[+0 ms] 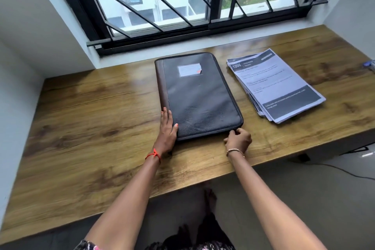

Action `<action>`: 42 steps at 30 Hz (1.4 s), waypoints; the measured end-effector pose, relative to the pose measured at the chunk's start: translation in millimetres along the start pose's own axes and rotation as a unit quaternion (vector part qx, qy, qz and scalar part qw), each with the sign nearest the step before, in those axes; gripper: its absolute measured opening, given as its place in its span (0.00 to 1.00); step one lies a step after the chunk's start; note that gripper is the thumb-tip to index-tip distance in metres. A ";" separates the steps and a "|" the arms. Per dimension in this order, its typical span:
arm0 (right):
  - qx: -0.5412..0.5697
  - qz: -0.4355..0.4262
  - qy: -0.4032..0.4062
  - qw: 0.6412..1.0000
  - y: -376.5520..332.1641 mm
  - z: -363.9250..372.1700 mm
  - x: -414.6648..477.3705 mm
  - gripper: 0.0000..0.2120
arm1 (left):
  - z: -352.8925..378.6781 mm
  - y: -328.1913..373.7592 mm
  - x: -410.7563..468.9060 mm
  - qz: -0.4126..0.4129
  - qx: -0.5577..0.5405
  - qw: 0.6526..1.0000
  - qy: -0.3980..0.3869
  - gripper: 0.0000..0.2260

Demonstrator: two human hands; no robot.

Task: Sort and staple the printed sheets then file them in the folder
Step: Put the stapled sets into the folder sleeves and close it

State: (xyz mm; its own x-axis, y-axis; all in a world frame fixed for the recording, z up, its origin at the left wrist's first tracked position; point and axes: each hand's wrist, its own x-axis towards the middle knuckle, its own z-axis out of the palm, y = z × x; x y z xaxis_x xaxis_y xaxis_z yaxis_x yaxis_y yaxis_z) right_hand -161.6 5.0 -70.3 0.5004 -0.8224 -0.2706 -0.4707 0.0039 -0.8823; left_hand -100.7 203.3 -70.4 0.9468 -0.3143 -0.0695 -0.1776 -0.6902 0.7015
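Fingers [233,132] of the right hand [238,141] pinch the folder [197,95] corner, likely its zip; left hand [167,130] lies flat, fingers together, steadying it beside the sheets [276,85].

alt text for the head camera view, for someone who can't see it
A person's two hands hold the near end of a closed dark zip folder on a wooden desk: left hand flat at its near-left corner, right hand pinching its near-right corner. A stack of printed sheets lies to the folder's right, below a barred window.
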 end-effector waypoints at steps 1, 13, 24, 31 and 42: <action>0.021 0.019 0.003 1.000 -0.9 6.2 -7.4 0.18 | -1.2 -1.3 -0.3 0.008 0.001 1.000 -0.001 0.25; 0.043 0.052 -0.067 0.995 2.3 60.8 -86.0 0.20 | -3.6 -9.8 0.0 0.030 -0.003 0.999 -0.014 0.24; -0.025 0.028 -0.157 0.987 6.3 83.8 -125.2 0.16 | -4.7 -9.8 -6.5 0.020 -0.033 0.999 -0.036 0.27; 0.052 0.103 -0.116 0.987 -8.4 52.7 -96.9 0.09 | 0.8 -13.2 -15.6 0.035 0.009 0.999 -0.018 0.33; 0.057 0.117 0.058 0.990 -40.0 7.6 -4.1 0.28 | -2.4 -11.5 -26.1 0.057 0.088 0.994 -0.013 0.49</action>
State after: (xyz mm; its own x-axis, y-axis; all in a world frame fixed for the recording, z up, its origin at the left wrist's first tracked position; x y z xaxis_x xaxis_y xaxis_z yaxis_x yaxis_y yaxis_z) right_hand -139.3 12.5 -36.8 0.2975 -0.8507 -0.4333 -0.4754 0.2616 -0.8400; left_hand -122.8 221.0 -74.9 0.9114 -0.4111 -0.0165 -0.3291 -0.7524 0.5706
